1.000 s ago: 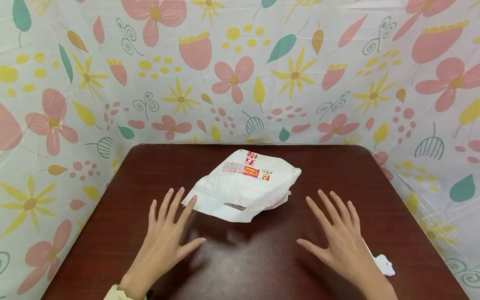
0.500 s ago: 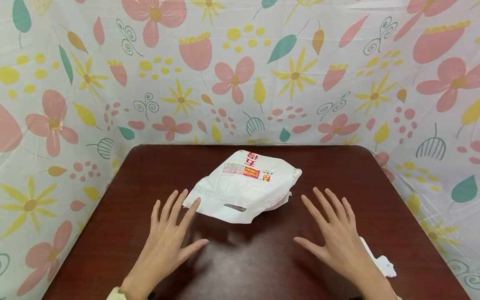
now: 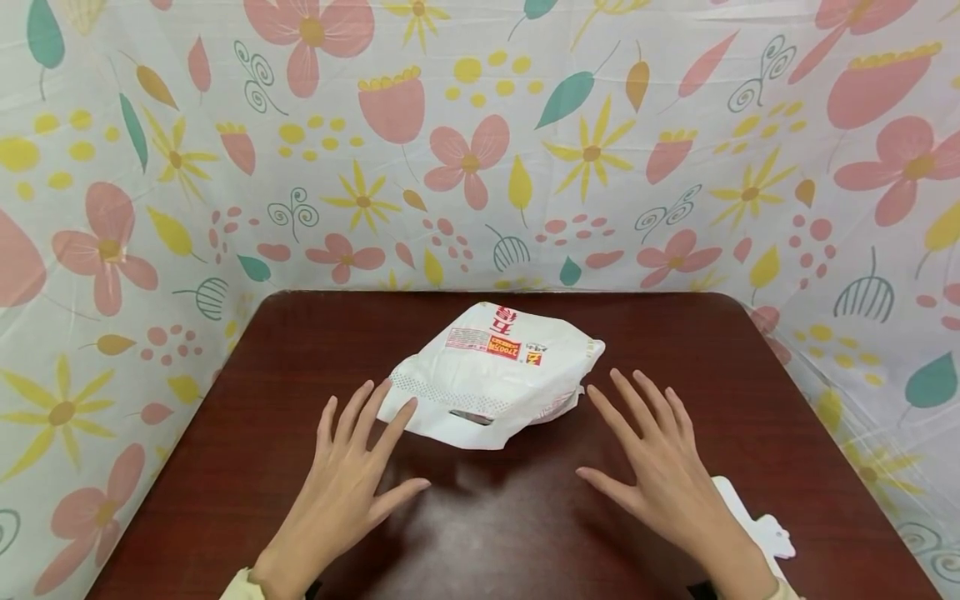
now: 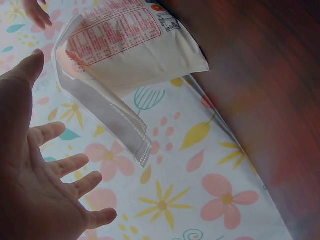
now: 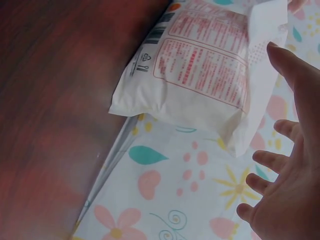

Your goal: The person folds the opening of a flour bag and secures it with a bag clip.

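A white plastic package (image 3: 487, 358) with red and yellow print lies on the table, its slotted handle flap towards me. Red panels of small text cover its underside in both wrist views. My left hand (image 3: 348, 479) hovers at the package's near left, fingers spread; its fingertips overlap the flap in the head view. The left wrist view shows a gap between that hand and the package (image 4: 125, 47). On the other side, my right hand (image 3: 656, 462) is held up with spread fingers, near the package's right edge. Neither hand holds anything.
A flat white object (image 3: 765, 533) with a scalloped end lies on the dark red-brown table (image 3: 480, 517), partly hidden behind my right forearm; its kind is unclear. A flower-printed cloth (image 3: 465, 150) hangs behind and along both sides of the table.
Both hands have drifted inward, closer to each other and to the package. More of the white object beside my right forearm shows now. The package lies as before.
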### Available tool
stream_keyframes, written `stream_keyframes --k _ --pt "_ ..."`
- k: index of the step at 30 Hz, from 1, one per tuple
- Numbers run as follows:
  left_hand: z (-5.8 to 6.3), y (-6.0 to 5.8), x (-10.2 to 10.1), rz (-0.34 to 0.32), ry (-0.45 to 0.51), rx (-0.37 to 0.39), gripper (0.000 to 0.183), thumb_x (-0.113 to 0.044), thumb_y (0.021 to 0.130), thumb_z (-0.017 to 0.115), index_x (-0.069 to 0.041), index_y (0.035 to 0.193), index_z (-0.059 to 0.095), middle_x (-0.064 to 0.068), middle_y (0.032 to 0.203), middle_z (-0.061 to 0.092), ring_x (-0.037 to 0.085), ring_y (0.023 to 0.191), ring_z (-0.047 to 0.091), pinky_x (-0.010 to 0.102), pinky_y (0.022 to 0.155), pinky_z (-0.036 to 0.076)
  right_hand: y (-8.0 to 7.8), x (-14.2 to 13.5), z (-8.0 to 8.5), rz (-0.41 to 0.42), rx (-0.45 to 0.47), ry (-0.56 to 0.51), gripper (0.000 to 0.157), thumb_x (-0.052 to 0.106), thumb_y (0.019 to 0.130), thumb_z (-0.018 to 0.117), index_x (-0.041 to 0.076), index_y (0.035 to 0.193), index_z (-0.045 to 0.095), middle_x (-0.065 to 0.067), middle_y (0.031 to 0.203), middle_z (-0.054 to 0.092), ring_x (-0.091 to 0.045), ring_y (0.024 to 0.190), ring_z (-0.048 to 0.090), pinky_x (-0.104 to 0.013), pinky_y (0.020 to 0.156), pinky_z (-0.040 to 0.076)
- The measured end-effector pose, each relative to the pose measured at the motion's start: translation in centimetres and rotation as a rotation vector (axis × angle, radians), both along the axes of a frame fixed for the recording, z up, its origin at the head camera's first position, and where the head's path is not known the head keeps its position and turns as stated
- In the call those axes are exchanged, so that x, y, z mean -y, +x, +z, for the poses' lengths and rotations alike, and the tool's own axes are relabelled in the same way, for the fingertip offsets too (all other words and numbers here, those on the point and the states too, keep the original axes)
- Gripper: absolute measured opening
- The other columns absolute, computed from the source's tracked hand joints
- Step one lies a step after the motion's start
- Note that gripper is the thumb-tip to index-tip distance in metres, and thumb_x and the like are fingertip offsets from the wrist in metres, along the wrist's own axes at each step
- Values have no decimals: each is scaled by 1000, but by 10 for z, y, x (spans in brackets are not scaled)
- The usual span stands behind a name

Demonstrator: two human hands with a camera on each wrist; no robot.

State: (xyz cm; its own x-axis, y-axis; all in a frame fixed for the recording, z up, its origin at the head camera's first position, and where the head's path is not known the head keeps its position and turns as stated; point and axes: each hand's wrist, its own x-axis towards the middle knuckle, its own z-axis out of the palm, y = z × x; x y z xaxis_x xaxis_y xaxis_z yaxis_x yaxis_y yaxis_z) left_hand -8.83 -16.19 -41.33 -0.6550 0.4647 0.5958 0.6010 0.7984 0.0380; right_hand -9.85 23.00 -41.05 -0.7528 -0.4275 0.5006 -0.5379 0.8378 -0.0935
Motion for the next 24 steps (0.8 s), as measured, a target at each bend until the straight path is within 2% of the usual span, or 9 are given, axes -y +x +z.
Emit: stream_keyframes --k 11,16,18,22,24 --pt "4 -2 -6 -15 -23 26 80 -69 93 47 -18 155 38 18 158 31 41 143 30 68 112 11 -5 2 3 4 -11 -8 83 72 92 45 18 154 38 -9 164 22 -38 149 18 -59 118 6" --pt "6 -1 -9 -25 -40 40 81 -63 91 56 -18 155 36 18 158 31 40 144 29 69 111 13 -7 5 4 21 0 -9 81 70 93 46 17 154 38 -8 164 21 -36 150 15 -58 118 4" --pt "7 -1 -10 -32 -43 31 78 -63 93 54 -18 155 37 18 157 33 40 143 30 69 110 14 -8 7 5 28 1 -12 80 69 94 46 17 154 38 -8 164 21 -36 150 15 -58 118 4" --pt "7 -2 -12 -41 -54 32 74 -66 98 39 -19 155 37 17 158 32 40 144 30 67 112 13 -11 9 6 41 -8 -13 77 67 96 43 18 155 37 -10 163 24 -35 150 15 -57 119 5" --pt "7 -3 -13 -44 -63 27 74 -67 99 35 -19 154 38 17 158 32 40 143 31 66 112 15 -13 11 7 51 -12 -5 75 66 97 42 19 155 36 -11 162 26 -36 150 16 -57 119 5"
